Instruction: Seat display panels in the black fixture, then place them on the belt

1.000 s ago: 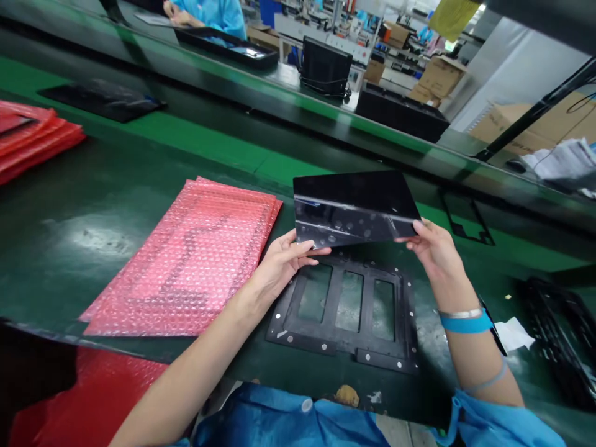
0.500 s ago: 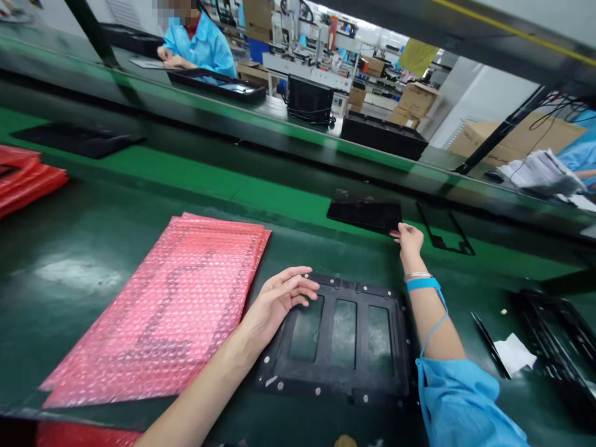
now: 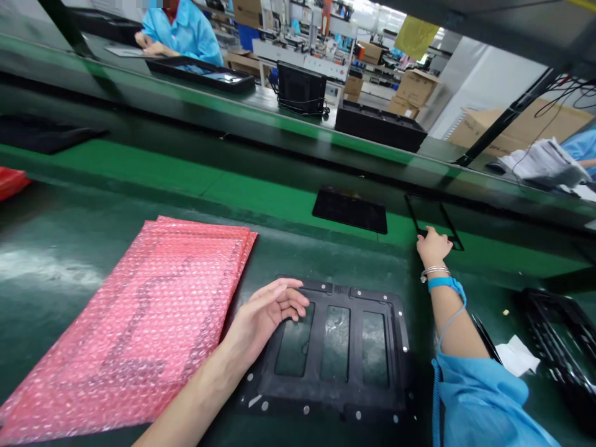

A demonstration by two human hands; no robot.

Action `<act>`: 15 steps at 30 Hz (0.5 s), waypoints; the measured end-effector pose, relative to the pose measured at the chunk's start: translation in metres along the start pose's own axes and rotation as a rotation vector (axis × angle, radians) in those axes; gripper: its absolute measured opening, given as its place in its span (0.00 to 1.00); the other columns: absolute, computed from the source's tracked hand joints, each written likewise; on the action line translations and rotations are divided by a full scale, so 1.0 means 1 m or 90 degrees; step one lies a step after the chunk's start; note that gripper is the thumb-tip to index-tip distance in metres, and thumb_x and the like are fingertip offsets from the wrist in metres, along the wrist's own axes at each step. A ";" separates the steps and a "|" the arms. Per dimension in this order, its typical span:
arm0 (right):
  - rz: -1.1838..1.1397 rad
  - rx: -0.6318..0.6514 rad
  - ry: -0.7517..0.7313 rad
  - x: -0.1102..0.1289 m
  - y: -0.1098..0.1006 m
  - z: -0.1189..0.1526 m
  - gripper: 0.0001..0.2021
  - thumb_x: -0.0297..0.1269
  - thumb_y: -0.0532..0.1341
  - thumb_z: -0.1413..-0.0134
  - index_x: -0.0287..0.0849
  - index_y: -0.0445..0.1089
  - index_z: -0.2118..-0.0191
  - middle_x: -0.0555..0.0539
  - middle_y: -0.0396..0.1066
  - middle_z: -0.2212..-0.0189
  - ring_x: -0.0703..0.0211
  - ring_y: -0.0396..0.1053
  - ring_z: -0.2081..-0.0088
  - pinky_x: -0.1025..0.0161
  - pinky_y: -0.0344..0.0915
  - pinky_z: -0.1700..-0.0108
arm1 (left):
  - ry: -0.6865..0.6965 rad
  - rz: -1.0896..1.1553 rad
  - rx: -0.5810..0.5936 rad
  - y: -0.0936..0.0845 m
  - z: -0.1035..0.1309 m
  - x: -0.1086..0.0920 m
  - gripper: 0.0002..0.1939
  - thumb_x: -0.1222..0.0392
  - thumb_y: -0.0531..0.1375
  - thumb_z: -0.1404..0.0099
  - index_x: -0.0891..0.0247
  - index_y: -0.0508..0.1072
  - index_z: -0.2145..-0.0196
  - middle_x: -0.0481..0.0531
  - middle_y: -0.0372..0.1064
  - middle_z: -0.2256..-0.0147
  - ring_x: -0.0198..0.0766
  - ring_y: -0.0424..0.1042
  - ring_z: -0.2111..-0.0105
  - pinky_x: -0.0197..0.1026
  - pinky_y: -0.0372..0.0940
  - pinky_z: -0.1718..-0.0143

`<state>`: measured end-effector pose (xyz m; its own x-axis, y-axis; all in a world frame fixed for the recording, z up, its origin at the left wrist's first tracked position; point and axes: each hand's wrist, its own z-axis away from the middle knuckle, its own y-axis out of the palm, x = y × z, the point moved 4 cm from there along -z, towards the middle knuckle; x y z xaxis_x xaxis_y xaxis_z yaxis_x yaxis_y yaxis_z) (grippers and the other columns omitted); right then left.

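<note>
Over the upper left corner of a black fixture plate (image 3: 333,341) with rectangular openings and small round silver spots hovers my left hand (image 3: 267,313), its fingers loosely curved and apart, holding nothing. Farther out on the right, my right hand (image 3: 434,245) has its fingers closed at the near end of a thin black rectangular frame (image 3: 451,218), which lies on the green strip; the hand hides part of that end. A flat black glossy panel (image 3: 349,210) rests on the same strip, left of the frame and apart from my right hand.
Pink bubble-wrap bags (image 3: 153,310) lie stacked left of the fixture. Tweezers (image 3: 487,338), white paper (image 3: 516,356) and black frames (image 3: 559,341) are on the right. Another dark sheet (image 3: 41,133) lies far left. Across the bench, a co-worker in blue (image 3: 184,31) sits by a black tray (image 3: 200,73).
My right hand has moved right, from the edge of the black panel to the thin black frame. My left hand stays over the fixture. The view has shifted slightly.
</note>
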<state>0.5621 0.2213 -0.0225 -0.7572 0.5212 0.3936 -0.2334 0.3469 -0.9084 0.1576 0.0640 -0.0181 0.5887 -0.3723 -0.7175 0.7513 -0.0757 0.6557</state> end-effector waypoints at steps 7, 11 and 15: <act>-0.152 0.141 -0.091 0.019 -0.017 0.012 0.27 0.34 0.69 0.62 0.41 0.74 0.50 0.43 0.77 0.64 0.46 0.75 0.57 0.48 0.68 0.50 | 0.009 -0.041 -0.004 0.001 -0.002 -0.007 0.17 0.51 0.72 0.46 0.66 0.81 0.65 0.59 0.79 0.70 0.40 0.75 0.72 0.38 0.67 0.69; -0.263 0.221 -0.211 0.015 -0.042 0.067 0.29 0.36 0.69 0.66 0.42 0.74 0.50 0.46 0.78 0.65 0.53 0.75 0.62 0.53 0.71 0.53 | 0.111 -0.088 -0.042 0.006 0.010 -0.021 0.16 0.51 0.70 0.46 0.66 0.79 0.65 0.59 0.79 0.70 0.41 0.75 0.72 0.39 0.66 0.69; -0.266 0.270 -0.389 -0.007 -0.069 0.144 0.25 0.41 0.68 0.61 0.46 0.75 0.52 0.45 0.78 0.59 0.50 0.75 0.58 0.49 0.70 0.50 | 0.347 -0.181 -0.180 0.002 0.029 -0.046 0.13 0.55 0.68 0.44 0.63 0.78 0.62 0.55 0.79 0.66 0.40 0.75 0.68 0.39 0.66 0.66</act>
<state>0.4957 0.0816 0.0174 -0.7257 -0.1398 0.6737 -0.6834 0.0323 -0.7294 0.1229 0.0539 0.0235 0.3675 0.1517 -0.9176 0.9045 0.1713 0.3906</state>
